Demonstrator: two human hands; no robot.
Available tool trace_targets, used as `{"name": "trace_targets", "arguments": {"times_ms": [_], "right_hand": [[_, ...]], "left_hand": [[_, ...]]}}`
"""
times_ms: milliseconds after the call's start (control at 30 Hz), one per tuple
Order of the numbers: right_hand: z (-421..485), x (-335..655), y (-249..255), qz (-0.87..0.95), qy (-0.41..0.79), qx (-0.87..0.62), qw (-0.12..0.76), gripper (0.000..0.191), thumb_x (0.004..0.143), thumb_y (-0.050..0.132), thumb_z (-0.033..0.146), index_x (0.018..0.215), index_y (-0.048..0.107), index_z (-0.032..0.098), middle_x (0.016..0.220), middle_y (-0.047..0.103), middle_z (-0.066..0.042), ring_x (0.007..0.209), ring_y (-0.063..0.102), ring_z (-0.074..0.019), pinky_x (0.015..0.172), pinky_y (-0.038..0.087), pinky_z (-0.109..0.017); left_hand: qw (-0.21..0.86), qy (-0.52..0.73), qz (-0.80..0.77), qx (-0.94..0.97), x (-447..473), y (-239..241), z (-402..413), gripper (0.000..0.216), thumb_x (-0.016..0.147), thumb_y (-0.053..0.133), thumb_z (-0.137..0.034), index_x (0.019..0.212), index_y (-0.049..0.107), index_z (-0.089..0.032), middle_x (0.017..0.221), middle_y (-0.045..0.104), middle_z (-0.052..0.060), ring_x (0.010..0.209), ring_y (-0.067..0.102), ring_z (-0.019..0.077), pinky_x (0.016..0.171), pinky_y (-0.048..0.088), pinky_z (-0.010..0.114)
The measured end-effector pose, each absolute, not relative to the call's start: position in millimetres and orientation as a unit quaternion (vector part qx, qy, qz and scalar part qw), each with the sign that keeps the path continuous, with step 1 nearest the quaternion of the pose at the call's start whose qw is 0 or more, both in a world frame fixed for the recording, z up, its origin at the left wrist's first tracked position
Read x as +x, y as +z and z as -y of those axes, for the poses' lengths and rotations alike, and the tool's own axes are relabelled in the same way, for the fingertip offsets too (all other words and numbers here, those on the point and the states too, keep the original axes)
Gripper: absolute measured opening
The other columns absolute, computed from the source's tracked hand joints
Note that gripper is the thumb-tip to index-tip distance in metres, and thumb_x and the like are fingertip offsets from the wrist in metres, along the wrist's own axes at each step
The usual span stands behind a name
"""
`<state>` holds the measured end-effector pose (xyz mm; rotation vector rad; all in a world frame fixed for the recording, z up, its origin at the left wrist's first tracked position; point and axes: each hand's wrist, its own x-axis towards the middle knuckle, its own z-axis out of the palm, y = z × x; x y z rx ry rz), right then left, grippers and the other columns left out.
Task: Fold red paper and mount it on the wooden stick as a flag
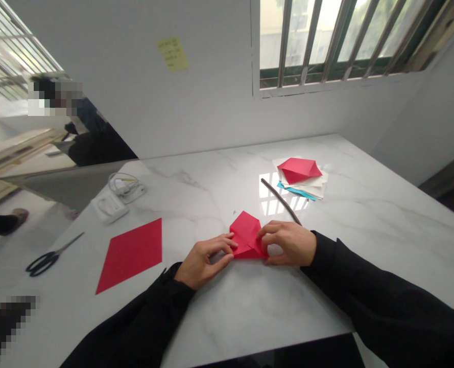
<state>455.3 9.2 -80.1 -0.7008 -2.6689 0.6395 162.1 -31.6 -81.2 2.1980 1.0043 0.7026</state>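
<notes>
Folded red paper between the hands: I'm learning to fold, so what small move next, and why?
Perhaps press along the lower edge of the folded red paper: the left hand and right hand touch its two sides, and creases show just above that edge.

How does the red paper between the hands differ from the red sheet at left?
The folded paper has overlapping flaps; the flat sheet lies open. The folded paper looks smaller than the flat sheet. The left hand and right hand touch the folded paper; neither touches the flat sheet. Both are red.
</notes>
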Motion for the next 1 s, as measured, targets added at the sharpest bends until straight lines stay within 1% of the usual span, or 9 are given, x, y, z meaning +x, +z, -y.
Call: {"name": "trace_targets", "arguments": {"times_ms": [67, 100, 200, 333, 433, 567, 767, 1000], "right_hand": [[-8.9, 455.1, -79.8, 0.933, 0.223, -0.237, 0.155, 0.006, 0.088, 0.074, 0.027, 0.089, 0.074, 0.021, 0.111, 0.073, -0.007, 0.104, 0.068, -0.0229, 0.094, 0.054, -0.038], [-8.9, 455.2, -79.5, 0.933, 0.224, -0.234, 0.157, 0.005, 0.089, 0.072, 0.025, 0.089, 0.075, 0.021, 0.110, 0.073, -0.007, 0.103, 0.068, -0.0225, 0.094, 0.054, -0.037], [-8.8, 455.9, -78.4, 0.933, 0.226, -0.228, 0.162, 0.007, 0.090, 0.070, 0.024, 0.087, 0.076, 0.021, 0.109, 0.073, -0.008, 0.102, 0.069, -0.0225, 0.093, 0.055, -0.038], [-7.0, 456.0, -77.5, 0.934, 0.224, -0.227, 0.161, 0.008, 0.090, 0.070, 0.024, 0.085, 0.076, 0.021, 0.110, 0.074, -0.008, 0.102, 0.069, -0.0232, 0.092, 0.055, -0.038], [-6.0, 455.8, -76.8, 0.935, 0.221, -0.230, 0.158, 0.011, 0.092, 0.069, 0.024, 0.085, 0.077, 0.020, 0.110, 0.074, -0.008, 0.103, 0.069, -0.0234, 0.094, 0.055, -0.038], [-6.3, 456.2, -75.2, 0.934, 0.226, -0.228, 0.158, 0.013, 0.092, 0.067, 0.022, 0.085, 0.077, 0.019, 0.111, 0.074, -0.009, 0.103, 0.069, -0.0238, 0.095, 0.055, -0.039], [-6.2, 456.5, -73.2, 0.931, 0.236, -0.228, 0.160, 0.013, 0.091, 0.067, 0.021, 0.083, 0.076, 0.020, 0.112, 0.074, -0.009, 0.103, 0.069, -0.0236, 0.094, 0.055, -0.039], [-5.9, 455.2, -74.1, 0.928, 0.236, -0.238, 0.163, 0.009, 0.091, 0.069, 0.022, 0.084, 0.075, 0.019, 0.110, 0.073, -0.010, 0.104, 0.067, -0.0239, 0.094, 0.054, -0.039]], "left_hand": [[0.295, 0.259, -0.377, 0.839, 163.3, -80.3, 32.7, 0.010, 0.093, 0.061, -0.021, 0.087, 0.069, -0.020, 0.111, 0.076, 0.008, 0.127, 0.064, 0.0244, 0.113, 0.049, 0.048], [0.288, 0.254, -0.375, 0.844, 164.0, -79.6, 33.5, 0.009, 0.092, 0.062, -0.020, 0.087, 0.069, -0.020, 0.112, 0.076, 0.008, 0.127, 0.064, 0.0246, 0.114, 0.048, 0.048], [0.276, 0.239, -0.367, 0.856, 165.8, -78.1, 36.1, 0.003, 0.087, 0.067, -0.019, 0.088, 0.069, -0.020, 0.118, 0.072, 0.010, 0.133, 0.059, 0.0264, 0.114, 0.048, 0.046], [0.273, 0.227, -0.363, 0.861, 166.3, -78.1, 38.6, 0.008, 0.085, 0.071, -0.023, 0.091, 0.068, -0.021, 0.122, 0.069, 0.010, 0.136, 0.056, 0.0272, 0.113, 0.049, 0.044], [0.271, 0.228, -0.365, 0.861, 166.2, -78.7, 39.3, 0.007, 0.085, 0.069, -0.018, 0.091, 0.067, -0.021, 0.121, 0.069, 0.008, 0.136, 0.056, 0.0259, 0.115, 0.047, 0.044], [0.267, 0.229, -0.365, 0.862, 166.6, -79.3, 39.7, 0.013, 0.083, 0.066, -0.013, 0.092, 0.066, -0.022, 0.121, 0.069, 0.007, 0.136, 0.056, 0.0257, 0.117, 0.045, 0.045], [0.258, 0.241, -0.366, 0.861, 166.4, -83.4, 38.8, 0.005, 0.087, 0.066, -0.017, 0.090, 0.067, -0.021, 0.118, 0.071, 0.006, 0.134, 0.058, 0.0252, 0.115, 0.047, 0.044], [0.248, 0.237, -0.360, 0.867, 165.0, -85.5, 38.5, 0.009, 0.093, 0.062, -0.018, 0.091, 0.070, -0.022, 0.120, 0.070, 0.006, 0.135, 0.057, 0.0237, 0.118, 0.045, 0.044]]}}
